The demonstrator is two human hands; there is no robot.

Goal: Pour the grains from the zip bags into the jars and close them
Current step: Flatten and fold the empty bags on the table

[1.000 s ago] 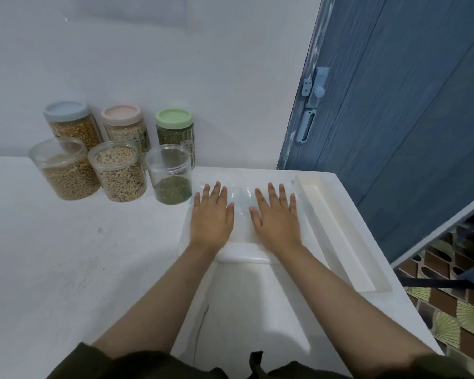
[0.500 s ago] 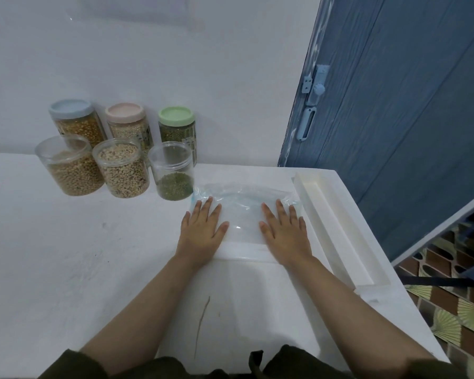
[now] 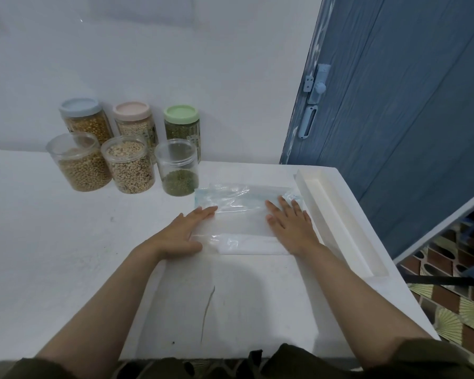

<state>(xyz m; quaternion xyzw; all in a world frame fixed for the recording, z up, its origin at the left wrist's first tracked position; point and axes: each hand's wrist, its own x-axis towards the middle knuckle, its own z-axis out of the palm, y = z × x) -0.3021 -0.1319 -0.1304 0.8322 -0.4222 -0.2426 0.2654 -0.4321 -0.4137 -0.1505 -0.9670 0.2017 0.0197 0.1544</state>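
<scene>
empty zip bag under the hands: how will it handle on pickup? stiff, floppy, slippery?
Probably floppy: the zip bag is thin clear film lying wrinkled and flat, with no grains visible inside. Likely very light, so it may slide on the smooth white table when pushed. The left hand and right hand press it flat, so an edge pinch seems easiest.

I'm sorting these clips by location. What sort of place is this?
Probably a home kitchen or pantry corner: jars of grains stand against a plain white wall on a white counter, beside a blue door with a latch.
</scene>
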